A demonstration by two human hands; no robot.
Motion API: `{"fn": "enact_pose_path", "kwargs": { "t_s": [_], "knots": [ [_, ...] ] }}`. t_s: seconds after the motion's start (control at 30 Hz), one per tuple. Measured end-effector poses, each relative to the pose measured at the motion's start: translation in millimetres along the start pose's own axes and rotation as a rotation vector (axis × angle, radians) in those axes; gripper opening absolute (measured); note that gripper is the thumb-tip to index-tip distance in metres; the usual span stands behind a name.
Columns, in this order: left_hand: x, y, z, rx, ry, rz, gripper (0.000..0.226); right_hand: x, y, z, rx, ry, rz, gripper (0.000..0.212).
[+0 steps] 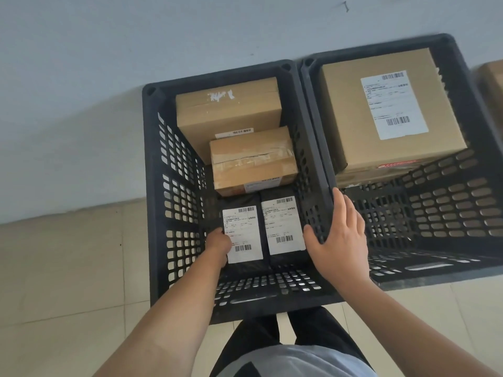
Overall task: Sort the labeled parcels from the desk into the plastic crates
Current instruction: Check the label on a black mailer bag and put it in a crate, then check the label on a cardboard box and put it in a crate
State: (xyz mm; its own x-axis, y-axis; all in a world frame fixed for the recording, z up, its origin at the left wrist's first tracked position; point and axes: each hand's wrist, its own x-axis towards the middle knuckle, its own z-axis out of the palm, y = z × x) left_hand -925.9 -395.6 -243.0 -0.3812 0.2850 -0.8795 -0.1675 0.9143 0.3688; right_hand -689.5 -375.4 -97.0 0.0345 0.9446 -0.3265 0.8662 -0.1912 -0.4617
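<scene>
Two black plastic crates stand side by side on a tiled floor against a pale wall, seen from above.

Left crate [174,186]: lattice walls, four parcels inside. At the far end a large cardboard box [228,115] bears white scraps of a torn-off sticker on its top and a narrow barcode strip at its near edge. Overlapping its near edge is a smaller cardboard box [253,159], wrapped in clear tape, with a printed label on its near side; the text is too small to read. At the near end lie two black flat parcels side by side, touching. The left black parcel [242,232] and the right black parcel [284,227] each carry a white shipping label with a barcode at top and bottom; the lines of print between are not legible.

Right crate [446,213]: one large cardboard box [392,110] at the far end, white shipping label on top with two barcodes, text illegible. A red printed strip shows on its near side, unreadable.

Left hand [217,243]: reaches down inside the left crate, at the left edge of the left black parcel. Its fingers are hidden below the hand, so the state of its grip cannot be told.

Right hand [340,235]: rests on the rim between the two crates, fingers spread wide and straight, thumb inside the left crate, enclosing nothing.

A further cardboard edge [494,77] shows at the far right.
</scene>
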Motion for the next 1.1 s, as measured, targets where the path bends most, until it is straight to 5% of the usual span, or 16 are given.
{"fn": "enact_pose_path", "kwargs": {
  "t_s": [0.1, 0.23, 0.3, 0.43, 0.8, 1.1],
  "knots": [
    [-2.0, 2.8, 1.7, 0.023, -0.009, -0.032, 0.022, -0.2, -1.2, -0.3, 0.018, -0.003, 0.001, 0.089],
    [-13.6, 5.5, 21.7, 0.768, 0.13, 0.325, 0.093, -0.2, -0.1, 0.3, 0.017, -0.005, -0.003, 0.089],
    [-24.5, 7.4, 31.0, 1.16, 0.056, 0.543, 0.11, 0.1, 0.2, 0.2, 0.018, -0.006, -0.002, 0.089],
    [-15.6, -0.6, 34.0, 1.409, -0.104, 0.47, 0.123, -1.0, 0.5, 2.1, 0.036, 0.0, -0.005, 0.088],
    [-19.7, 10.6, 30.4, 1.391, -0.152, 0.484, 0.123, 0.6, 0.3, -0.4, 0.039, -0.013, 0.0, 0.09],
    [-107.9, 47.6, -7.6, 0.543, -0.178, 0.71, 0.048, -17.3, -0.7, -6.0, 0.243, 0.108, -0.01, 0.07]
  ]
}}
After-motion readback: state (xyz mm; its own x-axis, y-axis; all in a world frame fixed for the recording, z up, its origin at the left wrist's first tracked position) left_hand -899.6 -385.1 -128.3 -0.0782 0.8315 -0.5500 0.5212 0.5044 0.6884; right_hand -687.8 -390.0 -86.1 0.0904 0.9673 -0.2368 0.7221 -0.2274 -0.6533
